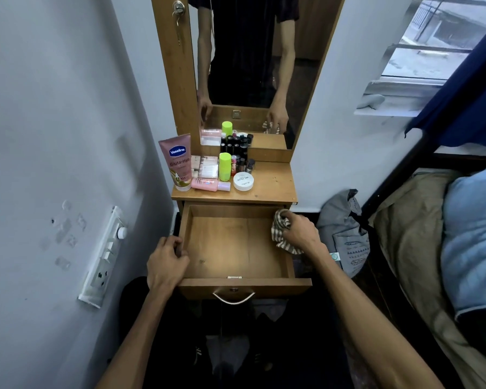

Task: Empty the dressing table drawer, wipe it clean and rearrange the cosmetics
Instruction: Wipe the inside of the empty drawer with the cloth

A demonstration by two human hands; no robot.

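Right hand (pixel 302 234) is gripping a bunched brown-and-white striped cloth (pixel 281 234), fingers closed around it, pressing it against the inner right wall of the pulled-out wooden drawer (pixel 230 248). Left hand (pixel 167 262) is clamped over the drawer's left wall, thumb inside, fingers wrapped outside.

Drawer is sitting fully open with its bare wood floor showing; only the cloth is in it. Curved metal handle (pixel 233 298) is hanging on the front panel.

Cosmetics are all sitting on the wooden dressing table top (pixel 272 186), bunched at the left and back:
- pink Vaseline lotion tube (pixel 177 162) standing on its cap at far left
- small pink bottle (pixel 208 185) lying on its side just beside the tube
- clear plastic boxes (pixel 205 167) behind that bottle
- lime-green cylindrical container (pixel 225 167) standing upright
- white round jar (pixel 243 181) at the front, touching or nearly touching the green one
- cluster of dark small bottles and lipsticks (pixel 243 162) behind the jar, too small to tell apart

Wood-framed mirror (pixel 250 66) above is reflecting the person's arms and torso.
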